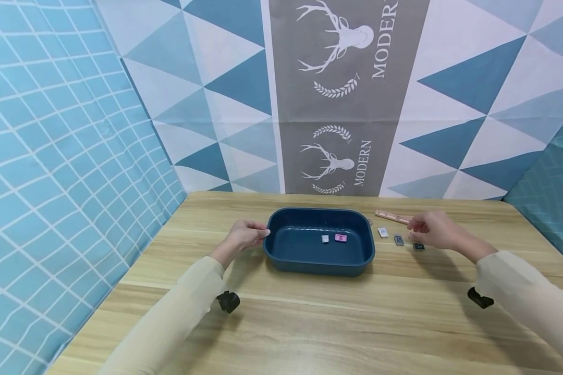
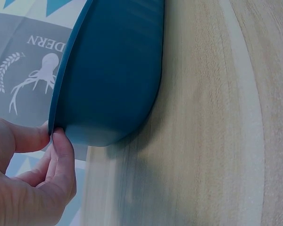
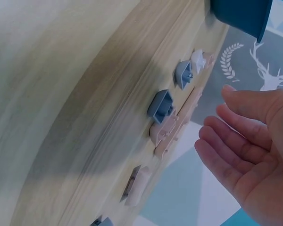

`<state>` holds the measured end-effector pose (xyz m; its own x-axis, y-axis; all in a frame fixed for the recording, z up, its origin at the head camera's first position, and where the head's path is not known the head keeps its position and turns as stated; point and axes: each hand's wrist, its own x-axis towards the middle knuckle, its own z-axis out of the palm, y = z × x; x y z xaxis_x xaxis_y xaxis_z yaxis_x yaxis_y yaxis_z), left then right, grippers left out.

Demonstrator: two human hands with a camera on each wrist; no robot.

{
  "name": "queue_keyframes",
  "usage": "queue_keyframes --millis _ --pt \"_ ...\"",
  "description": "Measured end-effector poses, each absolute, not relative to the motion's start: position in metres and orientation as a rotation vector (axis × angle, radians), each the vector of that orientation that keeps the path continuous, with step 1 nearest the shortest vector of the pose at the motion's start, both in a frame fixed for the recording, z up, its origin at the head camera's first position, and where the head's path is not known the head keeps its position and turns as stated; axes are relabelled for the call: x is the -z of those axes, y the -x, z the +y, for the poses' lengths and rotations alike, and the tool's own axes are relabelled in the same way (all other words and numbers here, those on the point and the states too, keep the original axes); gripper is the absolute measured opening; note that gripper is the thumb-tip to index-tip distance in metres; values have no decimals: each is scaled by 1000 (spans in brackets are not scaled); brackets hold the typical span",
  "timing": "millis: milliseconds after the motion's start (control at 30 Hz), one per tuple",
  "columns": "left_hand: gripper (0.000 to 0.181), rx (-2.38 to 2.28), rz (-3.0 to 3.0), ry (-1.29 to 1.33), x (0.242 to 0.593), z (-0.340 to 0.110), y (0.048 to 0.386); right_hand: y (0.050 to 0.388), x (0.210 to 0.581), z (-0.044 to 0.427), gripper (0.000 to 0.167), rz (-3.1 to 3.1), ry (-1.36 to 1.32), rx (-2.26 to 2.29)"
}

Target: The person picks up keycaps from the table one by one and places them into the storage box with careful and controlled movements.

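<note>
My left hand (image 1: 241, 237) pinches the left rim of a dark blue rectangular basin (image 1: 319, 267) between thumb and fingers, as the left wrist view confirms. Inside the basin lie a small white piece (image 1: 325, 239) and a small pink piece (image 1: 340, 238). On the table to its right are a white piece (image 1: 382, 232), a grey-blue piece (image 3: 182, 74) and a darker piece (image 3: 161, 106). Above these small pieces hovers my right hand (image 1: 433, 230), fingers loosely bent and holding nothing. A long pink strip (image 1: 388, 215) lies behind them, partly hidden by that hand.
More small pieces, one pale pink with a dark base (image 3: 138, 186), lie further along the table (image 1: 309, 323). A patterned wall covering (image 1: 225, 104) rises behind the table. Blue tiled sheeting (image 1: 51, 156) hangs on the left.
</note>
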<state>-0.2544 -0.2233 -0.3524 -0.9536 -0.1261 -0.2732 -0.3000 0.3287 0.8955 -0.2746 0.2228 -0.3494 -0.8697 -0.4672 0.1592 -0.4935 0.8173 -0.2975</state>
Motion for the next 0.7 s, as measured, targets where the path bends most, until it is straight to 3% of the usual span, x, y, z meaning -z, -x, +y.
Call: queue_keyframes --millis 400,700 --pt "27 -1668 2443 368 350 -224 256 275 358 232 8 -2931 -806 -469" --pt "27 -1665 2433 359 350 -224 254 279 362 239 13 -2976 -831 -450"
